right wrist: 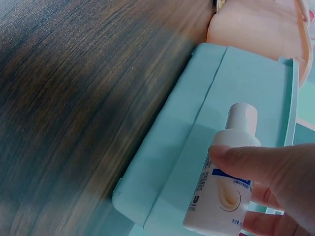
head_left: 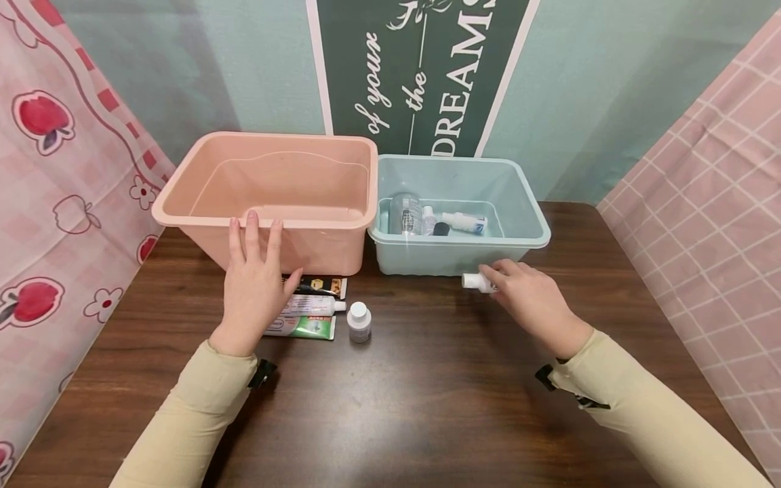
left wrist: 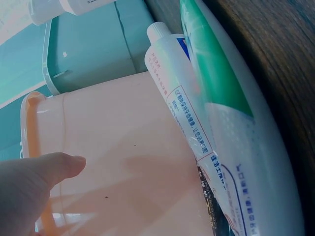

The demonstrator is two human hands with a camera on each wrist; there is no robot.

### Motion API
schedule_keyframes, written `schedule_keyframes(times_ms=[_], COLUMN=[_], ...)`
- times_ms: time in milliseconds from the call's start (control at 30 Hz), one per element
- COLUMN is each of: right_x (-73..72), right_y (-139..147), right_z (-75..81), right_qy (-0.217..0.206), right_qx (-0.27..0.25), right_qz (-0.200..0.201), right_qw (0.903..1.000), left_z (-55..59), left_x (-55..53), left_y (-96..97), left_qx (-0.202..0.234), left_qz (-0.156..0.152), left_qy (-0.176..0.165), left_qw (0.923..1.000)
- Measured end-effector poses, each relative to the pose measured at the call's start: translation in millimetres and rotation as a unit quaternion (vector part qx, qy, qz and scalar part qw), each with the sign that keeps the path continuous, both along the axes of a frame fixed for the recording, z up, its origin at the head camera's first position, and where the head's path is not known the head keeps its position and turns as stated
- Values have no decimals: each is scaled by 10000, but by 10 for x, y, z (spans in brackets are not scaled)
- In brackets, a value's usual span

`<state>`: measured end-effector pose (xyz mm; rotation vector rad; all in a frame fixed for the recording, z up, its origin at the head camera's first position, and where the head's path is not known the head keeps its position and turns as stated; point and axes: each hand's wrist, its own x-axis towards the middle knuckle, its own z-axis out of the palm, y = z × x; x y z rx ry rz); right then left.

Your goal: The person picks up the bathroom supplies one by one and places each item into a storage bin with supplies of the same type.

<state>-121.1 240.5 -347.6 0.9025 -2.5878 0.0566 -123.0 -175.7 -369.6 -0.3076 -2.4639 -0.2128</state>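
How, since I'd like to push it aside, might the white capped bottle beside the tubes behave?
The bottle stands upright, so pushing its cap could tip it. It looks round, so it might roll once down. The glossy table may let it slide if pushed low.

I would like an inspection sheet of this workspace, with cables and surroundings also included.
Surface: dark wood-grain table
Job's things: pink bin; blue bin holding bottles; three tubes lying before the pink bin; upright bottle beside them
Clutter: nothing seen
Left grip: outstretched at the pink bin's front rim
Right grip: holds a capped bottle before the blue bin
Cables: nothing seen
Surroundings: patterned cloth at left, checked cloth at right, blue-green cloth and lettered banner behind
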Motion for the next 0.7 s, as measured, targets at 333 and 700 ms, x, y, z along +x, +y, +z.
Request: schedule_keyframes(times_ms=[333,700], right_x=[3,11], right_y=[29,97], right_z=[10,30], right_qy=[-56,-158], right_qx=[33,5], right_qz=[-56,-196], right_qw=[10000,9997], left_z=[0,-7], left_x=[0,-5], left_y=[-2,0], left_qx=[-19,-23], left_qz=[-11,5], left_qy=[14,26], left_qw=[10000,10000])
